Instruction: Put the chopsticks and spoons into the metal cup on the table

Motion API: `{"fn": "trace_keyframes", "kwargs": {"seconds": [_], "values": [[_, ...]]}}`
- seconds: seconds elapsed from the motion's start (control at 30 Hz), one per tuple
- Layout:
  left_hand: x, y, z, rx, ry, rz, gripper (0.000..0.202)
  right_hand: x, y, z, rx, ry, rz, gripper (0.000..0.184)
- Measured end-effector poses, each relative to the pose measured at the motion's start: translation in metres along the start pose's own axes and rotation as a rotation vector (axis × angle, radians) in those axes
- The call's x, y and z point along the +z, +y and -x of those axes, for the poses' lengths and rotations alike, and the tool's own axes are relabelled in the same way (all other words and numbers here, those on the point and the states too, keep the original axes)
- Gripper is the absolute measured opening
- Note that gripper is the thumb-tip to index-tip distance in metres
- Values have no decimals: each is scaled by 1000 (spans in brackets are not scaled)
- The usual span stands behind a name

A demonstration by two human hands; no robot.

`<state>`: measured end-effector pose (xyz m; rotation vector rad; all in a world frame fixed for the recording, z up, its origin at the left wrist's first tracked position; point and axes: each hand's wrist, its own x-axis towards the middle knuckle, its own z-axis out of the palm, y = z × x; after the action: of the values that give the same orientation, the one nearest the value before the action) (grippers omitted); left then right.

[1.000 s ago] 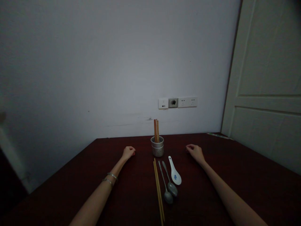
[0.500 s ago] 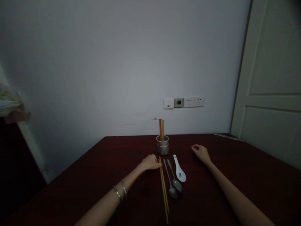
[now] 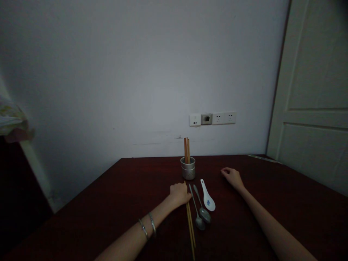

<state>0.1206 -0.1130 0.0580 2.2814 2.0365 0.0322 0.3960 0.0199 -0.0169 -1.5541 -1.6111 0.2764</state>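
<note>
My left hand (image 3: 179, 194) is closed over the upper part of a pair of wooden chopsticks (image 3: 190, 224), which lie lengthwise on the dark red table. Its fingertips are mostly hidden behind the back of the hand. Just right of it are two metal spoons, a slim one (image 3: 200, 222) and a wider one (image 3: 205, 215), side by side. A white ceramic spoon (image 3: 209, 203) with a blue mark lies beyond them. My right hand (image 3: 232, 177) rests on the table farther right, fingers curled in, with nothing visible in it.
A metal utensil holder (image 3: 188, 172) with several upright chopsticks (image 3: 187, 150) stands behind the spoons. The table (image 3: 108, 203) meets a pale wall with sockets (image 3: 212, 119). A white door (image 3: 312, 108) is on the right.
My left hand has shifted right and slightly nearer, covering more of the chopsticks. My right hand, the spoons and the holder are where they were.
</note>
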Motion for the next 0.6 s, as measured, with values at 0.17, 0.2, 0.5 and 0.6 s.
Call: {"fn": "trace_keyframes", "kwargs": {"seconds": [0.17, 0.2, 0.5, 0.6], "values": [[16, -3, -6, 0, 84, 18, 28, 0, -1, 0, -7, 2, -16, 28], [18, -4, -7, -11, 88, 38, 27, 0, -1, 1, -9, 4, -17, 28], [20, -7, -5, -13, 108, 97, 27, 1, 0, -1, -4, 12, -20, 28], [13, -5, -2, 1, 108, 102, 27, 1, 2, -1, -1, 21, -41, 28]]}}
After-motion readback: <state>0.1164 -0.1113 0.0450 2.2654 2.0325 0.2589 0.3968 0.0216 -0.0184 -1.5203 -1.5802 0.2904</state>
